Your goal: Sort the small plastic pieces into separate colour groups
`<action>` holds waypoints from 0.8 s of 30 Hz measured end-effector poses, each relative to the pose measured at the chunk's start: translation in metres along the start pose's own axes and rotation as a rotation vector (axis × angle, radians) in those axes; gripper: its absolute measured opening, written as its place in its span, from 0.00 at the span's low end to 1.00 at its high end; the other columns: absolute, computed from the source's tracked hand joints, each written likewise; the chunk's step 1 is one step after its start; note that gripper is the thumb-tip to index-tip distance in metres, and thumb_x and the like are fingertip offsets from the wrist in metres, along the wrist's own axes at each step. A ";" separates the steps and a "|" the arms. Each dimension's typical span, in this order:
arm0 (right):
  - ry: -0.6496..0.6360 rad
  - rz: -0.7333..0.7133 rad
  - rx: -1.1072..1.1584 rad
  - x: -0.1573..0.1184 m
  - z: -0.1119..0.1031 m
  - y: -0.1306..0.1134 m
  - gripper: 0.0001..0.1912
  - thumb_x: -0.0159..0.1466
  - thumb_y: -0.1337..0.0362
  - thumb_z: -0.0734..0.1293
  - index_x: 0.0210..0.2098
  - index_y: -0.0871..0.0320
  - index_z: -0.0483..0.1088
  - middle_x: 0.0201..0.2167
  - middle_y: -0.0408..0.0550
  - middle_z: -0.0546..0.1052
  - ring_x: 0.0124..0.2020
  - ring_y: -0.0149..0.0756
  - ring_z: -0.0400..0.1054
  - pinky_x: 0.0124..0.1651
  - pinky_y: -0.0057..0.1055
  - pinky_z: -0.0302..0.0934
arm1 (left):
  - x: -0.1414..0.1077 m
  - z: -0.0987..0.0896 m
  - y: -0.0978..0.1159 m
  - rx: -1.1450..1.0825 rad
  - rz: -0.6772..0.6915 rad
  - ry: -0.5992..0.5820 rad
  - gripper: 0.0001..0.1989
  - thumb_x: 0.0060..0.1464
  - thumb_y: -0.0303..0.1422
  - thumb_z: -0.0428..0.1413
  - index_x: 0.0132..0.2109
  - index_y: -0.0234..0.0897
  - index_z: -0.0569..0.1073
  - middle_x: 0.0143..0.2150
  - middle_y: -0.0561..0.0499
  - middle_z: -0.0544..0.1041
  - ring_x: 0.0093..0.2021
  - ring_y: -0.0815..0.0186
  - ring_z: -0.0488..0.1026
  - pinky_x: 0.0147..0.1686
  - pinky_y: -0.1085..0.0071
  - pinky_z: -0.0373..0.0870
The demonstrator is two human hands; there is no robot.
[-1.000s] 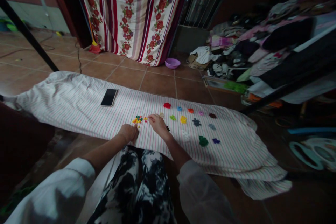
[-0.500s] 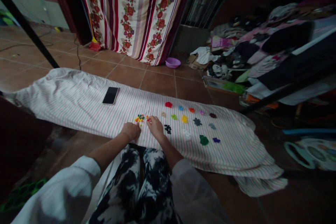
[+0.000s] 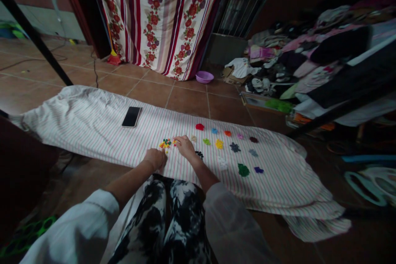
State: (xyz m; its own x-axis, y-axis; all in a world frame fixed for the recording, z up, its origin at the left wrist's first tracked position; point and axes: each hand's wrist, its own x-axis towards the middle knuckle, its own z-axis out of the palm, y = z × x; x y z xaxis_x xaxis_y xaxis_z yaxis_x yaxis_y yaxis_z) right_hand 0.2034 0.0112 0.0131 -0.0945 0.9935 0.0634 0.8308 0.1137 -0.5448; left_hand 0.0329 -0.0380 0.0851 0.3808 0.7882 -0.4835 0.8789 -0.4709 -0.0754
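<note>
A small mixed pile of tiny yellow, orange and green pieces (image 3: 165, 143) lies on the striped cloth in front of me. My left hand (image 3: 155, 159) rests at its near edge, fingers curled down beside a loose yellow piece (image 3: 166, 152). Just right of the pile is my right hand (image 3: 185, 147), its fingertips pinched together by a few red and orange bits (image 3: 175, 142). Whether either hand grips a piece is too small to make out. A black pile (image 3: 199, 155) is partly covered by my right wrist.
Single-colour piles spread to the right, among them red (image 3: 199, 126), yellow (image 3: 219, 144), dark grey (image 3: 235, 147) and green (image 3: 243, 170). A phone (image 3: 132, 116) lies on the cloth (image 3: 102, 132) at left. Beyond stand a purple basin (image 3: 204, 77) and heaped clothes (image 3: 297, 55).
My right hand has shifted slightly to the right, and its wrist now covers part of the black pile. My left hand stays by the mixed pile. The whole view has tilted up a little.
</note>
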 end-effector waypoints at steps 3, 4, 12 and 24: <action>-0.060 0.011 -0.041 0.003 0.000 -0.002 0.14 0.64 0.67 0.63 0.47 0.53 0.75 0.45 0.51 0.74 0.45 0.37 0.69 0.49 0.31 0.62 | 0.001 0.000 0.000 0.005 0.006 -0.004 0.30 0.59 0.31 0.50 0.66 0.25 0.57 0.47 0.30 0.78 0.48 0.50 0.76 0.43 0.60 0.72; -0.068 0.019 -0.042 0.003 0.000 -0.002 0.13 0.64 0.66 0.64 0.47 0.53 0.74 0.45 0.50 0.74 0.45 0.37 0.69 0.49 0.31 0.61 | 0.001 0.000 0.000 0.006 0.006 -0.004 0.30 0.59 0.31 0.49 0.66 0.25 0.57 0.47 0.30 0.78 0.48 0.50 0.76 0.43 0.60 0.72; -0.051 0.035 -0.009 0.006 -0.001 -0.002 0.09 0.61 0.67 0.67 0.42 0.54 0.70 0.41 0.46 0.75 0.43 0.33 0.69 0.43 0.28 0.59 | 0.001 -0.002 0.001 0.014 0.005 -0.005 0.27 0.61 0.29 0.44 0.66 0.26 0.58 0.46 0.31 0.78 0.47 0.51 0.77 0.42 0.59 0.72; 0.026 0.053 0.082 0.006 0.001 -0.003 0.05 0.62 0.65 0.65 0.38 0.53 0.70 0.39 0.44 0.78 0.41 0.34 0.71 0.42 0.28 0.61 | 0.004 0.000 0.001 0.017 0.003 -0.021 0.29 0.60 0.30 0.48 0.66 0.26 0.57 0.46 0.30 0.78 0.47 0.50 0.77 0.42 0.59 0.72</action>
State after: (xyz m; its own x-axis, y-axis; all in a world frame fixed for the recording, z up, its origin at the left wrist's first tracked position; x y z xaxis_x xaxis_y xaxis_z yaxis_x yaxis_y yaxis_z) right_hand 0.1995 0.0170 0.0142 -0.0365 0.9979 0.0543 0.7867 0.0622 -0.6142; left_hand 0.0352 -0.0352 0.0830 0.3777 0.7783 -0.5016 0.8727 -0.4803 -0.0880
